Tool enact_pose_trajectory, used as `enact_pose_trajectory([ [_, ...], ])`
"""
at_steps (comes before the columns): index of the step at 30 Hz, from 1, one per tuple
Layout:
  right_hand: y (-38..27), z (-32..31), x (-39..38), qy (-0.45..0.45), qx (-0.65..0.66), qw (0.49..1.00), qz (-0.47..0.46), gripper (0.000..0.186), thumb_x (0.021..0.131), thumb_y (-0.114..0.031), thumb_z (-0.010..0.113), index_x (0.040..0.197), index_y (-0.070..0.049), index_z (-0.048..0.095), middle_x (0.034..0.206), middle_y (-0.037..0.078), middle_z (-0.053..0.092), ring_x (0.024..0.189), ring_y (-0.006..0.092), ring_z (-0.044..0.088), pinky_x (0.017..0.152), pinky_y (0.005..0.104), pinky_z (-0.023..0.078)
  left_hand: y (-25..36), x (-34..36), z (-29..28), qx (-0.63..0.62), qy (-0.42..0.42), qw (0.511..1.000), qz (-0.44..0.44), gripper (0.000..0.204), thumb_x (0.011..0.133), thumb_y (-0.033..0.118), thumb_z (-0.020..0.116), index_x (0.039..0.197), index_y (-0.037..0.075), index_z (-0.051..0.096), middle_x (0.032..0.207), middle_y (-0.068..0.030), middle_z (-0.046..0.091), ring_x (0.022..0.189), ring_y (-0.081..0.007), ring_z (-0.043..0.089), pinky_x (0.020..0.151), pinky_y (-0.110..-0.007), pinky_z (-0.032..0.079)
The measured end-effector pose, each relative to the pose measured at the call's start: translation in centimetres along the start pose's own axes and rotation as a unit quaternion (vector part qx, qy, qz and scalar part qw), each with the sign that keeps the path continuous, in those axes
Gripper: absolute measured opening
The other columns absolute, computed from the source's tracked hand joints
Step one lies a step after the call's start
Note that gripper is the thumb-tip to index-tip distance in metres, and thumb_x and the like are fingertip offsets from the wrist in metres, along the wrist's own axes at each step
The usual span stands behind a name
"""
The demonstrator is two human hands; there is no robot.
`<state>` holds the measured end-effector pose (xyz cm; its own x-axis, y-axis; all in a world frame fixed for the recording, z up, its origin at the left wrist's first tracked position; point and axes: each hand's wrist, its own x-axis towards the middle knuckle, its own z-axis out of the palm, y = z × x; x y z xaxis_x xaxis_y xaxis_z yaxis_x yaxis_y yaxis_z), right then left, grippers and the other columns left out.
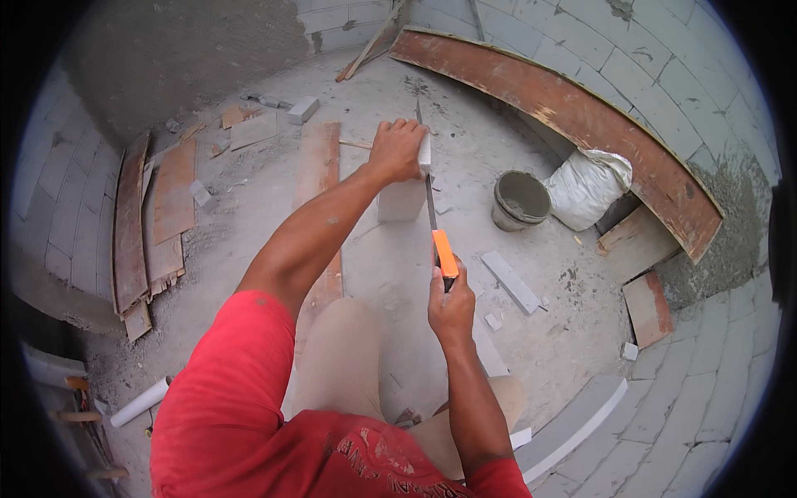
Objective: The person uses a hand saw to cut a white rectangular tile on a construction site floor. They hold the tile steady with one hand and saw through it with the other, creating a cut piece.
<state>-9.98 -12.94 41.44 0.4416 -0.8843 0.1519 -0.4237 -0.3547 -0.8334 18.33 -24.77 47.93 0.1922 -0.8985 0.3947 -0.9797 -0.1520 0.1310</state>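
A pale aerated-concrete block point(401, 202) stands upright on the dusty floor in front of my knees. My left hand point(396, 151) grips its top, with the fingers curled over the far edge. In my right hand point(452, 309) is a hand saw point(445, 252) with an orange and black handle, the fingers closed round it. The saw's long thin blade points away from me along the block's right side, close beside my left fingers. Whether its teeth are in a cut cannot be made out.
A bucket point(521, 200) and a white sack point(588, 189) stand right of the block. Cut block strips point(510, 282) lie nearer. A long brown board point(564, 112) leans by the right wall. More boards point(174, 192) lie left, and a white pipe point(139, 402) lies near left.
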Motion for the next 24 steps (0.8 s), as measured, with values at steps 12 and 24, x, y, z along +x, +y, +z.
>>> enact_pose_trajectory([
  [12, 4.4, 2.5, 2.6, 0.018, 0.013, 1.000, 0.013, 0.041, 0.107, -0.017, 0.058, 0.144, -0.003, 0.047, 0.116, 0.026, 0.072, 0.102, 0.0467, 0.073, 0.087, 0.0506, 0.058, 1.0, 3.0, 0.8, 0.049, -0.044, 0.997, -0.030, 0.096, 0.063, 0.044, 0.098, 0.142, 0.010, 0.057, 0.134, -0.0098, 0.066, 0.129, -0.0302, 0.059, 0.103, -0.050, 0.044],
  [24, -4.1, -2.1, 5.8, -0.010, 0.002, 0.999, -0.050, 0.044, 0.110, -0.025, 0.054, 0.142, 0.004, 0.045, 0.099, 0.030, 0.071, 0.092, 0.0516, 0.070, 0.078, 0.0549, 0.054, -0.7, 6.5, 0.7, 0.059, -0.097, 0.994, -0.006, 0.093, 0.067, 0.035, 0.095, 0.147, 0.008, 0.056, 0.137, -0.0116, 0.066, 0.137, -0.0296, 0.056, 0.114, -0.047, 0.040],
])
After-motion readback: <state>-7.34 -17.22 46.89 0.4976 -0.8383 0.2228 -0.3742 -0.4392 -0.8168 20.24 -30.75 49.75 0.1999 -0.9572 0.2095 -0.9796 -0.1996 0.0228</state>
